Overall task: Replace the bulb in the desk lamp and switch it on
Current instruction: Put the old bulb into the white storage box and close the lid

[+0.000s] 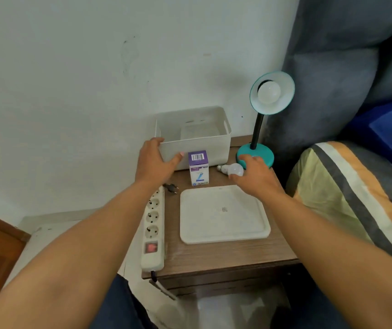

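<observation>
A teal desk lamp (256, 153) stands at the back right of the small wooden table (225, 255), its shade tilted toward me with a white bulb (269, 92) screwed in. A loose white bulb (231, 169) lies on its side near the lamp's base. A purple and white bulb box (198, 167) stands upright to the left of it. My right hand (257, 178) hovers over the lamp base, fingers spread, fingertips just by the loose bulb. My left hand (155, 162) rests open against the front left corner of a white bin (193, 136).
A white tray (223, 214) lies flat at the table's middle. A white power strip (153, 227) with a red switch runs along the left edge, a black plug (171, 187) lying unplugged beside it. A bed with striped pillow (356, 193) borders the right side.
</observation>
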